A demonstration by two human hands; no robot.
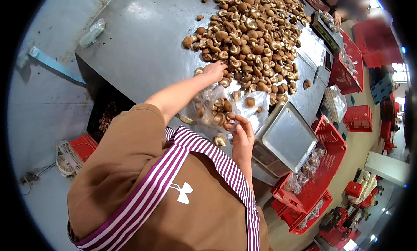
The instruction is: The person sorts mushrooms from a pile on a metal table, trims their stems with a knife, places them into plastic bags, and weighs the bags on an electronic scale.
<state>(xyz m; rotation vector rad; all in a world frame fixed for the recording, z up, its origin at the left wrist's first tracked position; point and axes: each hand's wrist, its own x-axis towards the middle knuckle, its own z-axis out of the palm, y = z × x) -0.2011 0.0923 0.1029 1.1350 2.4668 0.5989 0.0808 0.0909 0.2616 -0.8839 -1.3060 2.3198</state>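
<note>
My left hand (213, 73) reaches to the near edge of a large pile of brown shiitake mushrooms (249, 38). Its fingers are curled in among the mushrooms, and what lies under the fingertips is hidden. Below it, a clear plastic bag (208, 97) with several mushrooms inside rests on the metal table (143, 46). My right hand (242, 136) is at the bag's right side, thumb and fingers closed on the plastic. A loose mushroom (220, 140) lies just left of that hand. More thin white plastic (259, 104) spreads to the right of the bag, with mushrooms on it.
A scale with a metal tray (289, 136) stands right of my right hand. Beyond it, a red crate (330, 151) holds bagged mushrooms. Another scale (325, 31) is at the far right of the table, near a co-worker's hand (337, 19). A crumpled plastic bag (92, 33) lies at the left corner.
</note>
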